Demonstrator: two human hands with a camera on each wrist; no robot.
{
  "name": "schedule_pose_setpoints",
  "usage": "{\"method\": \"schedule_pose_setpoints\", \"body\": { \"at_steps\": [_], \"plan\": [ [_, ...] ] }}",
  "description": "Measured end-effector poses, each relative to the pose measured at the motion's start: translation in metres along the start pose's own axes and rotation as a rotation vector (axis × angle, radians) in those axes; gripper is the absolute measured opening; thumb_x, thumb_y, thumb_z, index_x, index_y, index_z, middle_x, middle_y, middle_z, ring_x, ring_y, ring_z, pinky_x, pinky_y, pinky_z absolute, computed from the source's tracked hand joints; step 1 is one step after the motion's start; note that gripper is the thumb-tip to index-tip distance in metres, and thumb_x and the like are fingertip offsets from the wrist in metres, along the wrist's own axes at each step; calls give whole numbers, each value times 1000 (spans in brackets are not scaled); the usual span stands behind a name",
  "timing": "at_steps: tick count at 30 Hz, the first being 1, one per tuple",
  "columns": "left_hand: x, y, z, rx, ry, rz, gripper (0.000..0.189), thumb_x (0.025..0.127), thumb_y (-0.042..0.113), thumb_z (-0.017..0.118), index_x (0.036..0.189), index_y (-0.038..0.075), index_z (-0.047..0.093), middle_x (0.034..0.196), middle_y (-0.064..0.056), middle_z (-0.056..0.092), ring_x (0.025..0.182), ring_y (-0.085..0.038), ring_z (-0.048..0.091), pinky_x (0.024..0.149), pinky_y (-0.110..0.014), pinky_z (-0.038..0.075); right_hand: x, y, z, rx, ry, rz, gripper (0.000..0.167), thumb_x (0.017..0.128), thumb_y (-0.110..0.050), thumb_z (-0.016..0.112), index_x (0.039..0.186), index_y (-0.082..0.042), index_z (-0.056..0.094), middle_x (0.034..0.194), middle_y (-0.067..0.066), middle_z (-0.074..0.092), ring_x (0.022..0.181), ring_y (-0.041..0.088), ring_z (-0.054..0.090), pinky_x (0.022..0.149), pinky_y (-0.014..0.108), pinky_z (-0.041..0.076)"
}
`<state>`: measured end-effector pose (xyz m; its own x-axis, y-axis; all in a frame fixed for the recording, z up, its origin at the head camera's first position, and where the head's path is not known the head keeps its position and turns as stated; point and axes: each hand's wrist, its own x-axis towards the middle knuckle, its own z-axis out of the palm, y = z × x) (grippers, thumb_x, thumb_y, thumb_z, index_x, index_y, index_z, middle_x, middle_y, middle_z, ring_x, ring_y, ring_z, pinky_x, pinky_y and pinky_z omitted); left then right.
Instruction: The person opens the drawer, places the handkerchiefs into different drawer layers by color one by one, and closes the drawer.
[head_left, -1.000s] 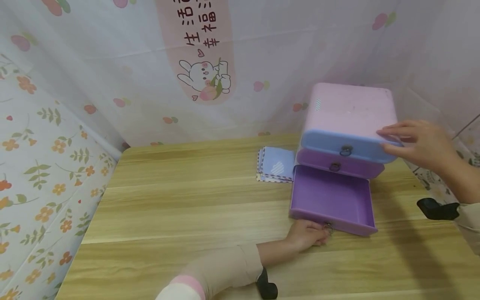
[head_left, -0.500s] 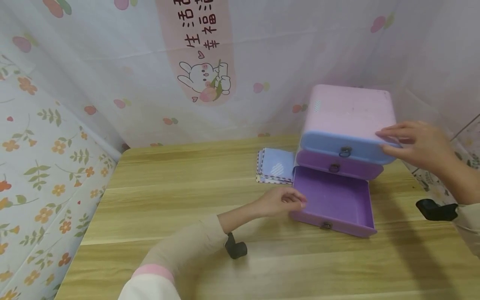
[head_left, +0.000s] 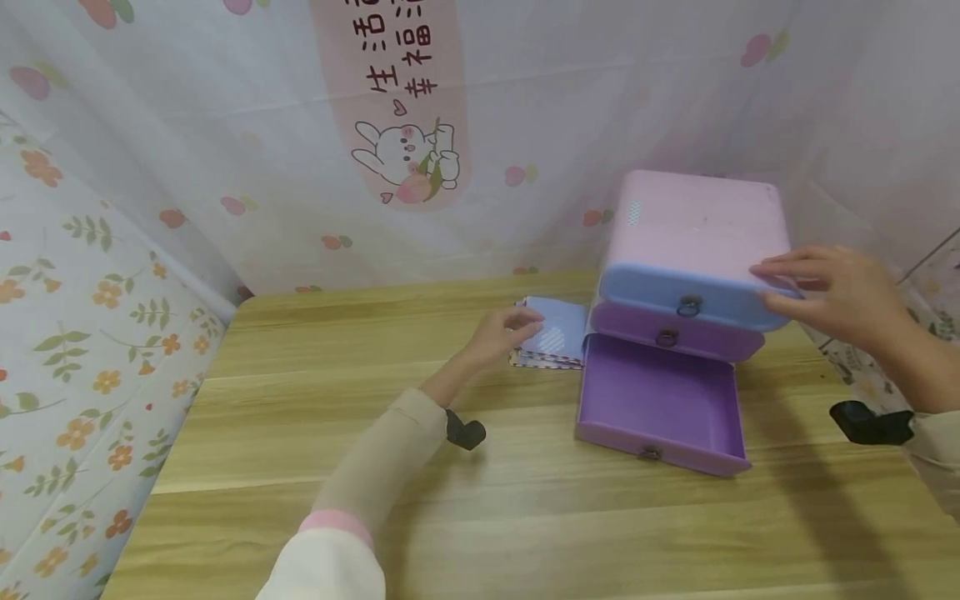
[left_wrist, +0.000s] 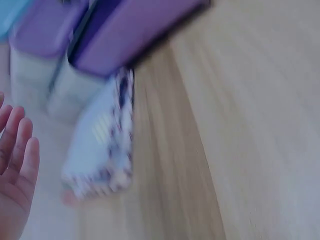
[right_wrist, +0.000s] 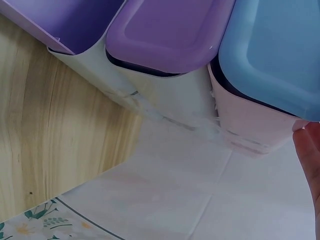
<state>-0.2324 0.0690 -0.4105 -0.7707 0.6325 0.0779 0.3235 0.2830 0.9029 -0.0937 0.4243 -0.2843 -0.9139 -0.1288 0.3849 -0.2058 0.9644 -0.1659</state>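
Note:
My left hand [head_left: 498, 335] hovers with loosely bent fingers over the left part of a small stack of folded cloths [head_left: 561, 323], light blue on top with dark-and-white edging. In the left wrist view its fingers [left_wrist: 31, 160] look fairly straight, apart from the blurred cloths [left_wrist: 97, 135]. Just right of the stack stands a drawer cabinet [head_left: 701, 218], pink on top. Its purple bottom drawer [head_left: 660, 396] is pulled out with nothing inside. My right hand [head_left: 847, 292] rests on the cabinet's upper right front corner, fingers on top and thumb against the blue top drawer front [head_left: 727, 302].
The purple middle drawer front [head_left: 630, 321] is closed; each drawer has a ring pull. All stands on a wood-grain table [head_left: 337, 400]. A patterned curtain [head_left: 262, 150] hangs behind, and a floral one [head_left: 82, 375] along the left.
My left hand has let go of the bottom drawer's ring pull and moved up and left to the folded cloths. The right hand stays on the cabinet corner; the drawer remains out.

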Motion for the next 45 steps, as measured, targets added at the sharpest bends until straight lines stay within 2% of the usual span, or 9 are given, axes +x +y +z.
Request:
{"method": "schedule_pose_setpoints", "body": {
  "at_steps": [5,11,16,20,23,32,36,39,45],
  "plan": [
    [9,-30,-5,-57,94,-113,28,88,21,56,109,3,60,108,-6,60,96,-17,55,82,-26,46,1,0,1,21,-15,24,30,74,-16,67,99,1,64,103,20,58,93,38,48,70,48,35],
    [18,-54,-2,-43,109,-159,28,86,17,59,107,-1,60,106,-12,60,94,-23,56,81,-28,47,0,1,1,24,-27,33,31,73,-14,68,100,1,64,103,21,58,93,38,47,69,48,35],
    [22,-67,7,-13,136,-263,32,83,19,63,110,2,59,107,-10,60,96,-21,55,80,-28,47,0,3,1,31,-32,40,32,72,-15,68,100,1,64,104,19,58,94,37,47,68,46,35],
    [20,-68,15,-28,159,-320,43,80,18,66,118,3,53,109,-10,57,98,-21,54,81,-28,46,0,4,0,15,-34,43,33,74,-18,67,102,0,63,105,19,58,94,36,47,67,45,35],
    [22,-65,21,-29,176,-309,53,77,15,69,123,3,48,109,-12,57,97,-22,55,79,-28,48,-1,5,0,10,-35,47,34,75,-19,67,103,-1,63,104,20,57,93,36,47,67,47,35],
    [23,-55,37,209,304,-285,62,71,10,73,125,1,44,107,-14,57,94,-26,55,81,-33,46,-1,1,0,16,-42,62,34,75,-19,66,103,0,62,106,20,57,94,37,46,68,50,36],
    [22,-54,40,189,330,-276,58,70,6,72,122,-1,46,104,-15,59,92,-26,57,79,-31,48,-2,0,-1,12,-43,71,35,75,-19,66,103,0,62,106,20,57,95,38,46,69,50,35],
    [21,-54,42,129,341,-291,56,70,3,72,120,-2,48,105,-16,60,93,-26,58,77,-28,49,-2,0,-1,12,-44,70,35,75,-20,65,104,0,62,107,21,57,95,38,46,69,50,35],
    [22,-51,43,51,331,-365,48,70,2,71,115,-4,54,104,-16,61,92,-25,59,78,-27,49,-1,1,0,11,-37,69,35,75,-20,65,104,0,62,106,20,57,94,37,47,69,48,35]
  ]
}}
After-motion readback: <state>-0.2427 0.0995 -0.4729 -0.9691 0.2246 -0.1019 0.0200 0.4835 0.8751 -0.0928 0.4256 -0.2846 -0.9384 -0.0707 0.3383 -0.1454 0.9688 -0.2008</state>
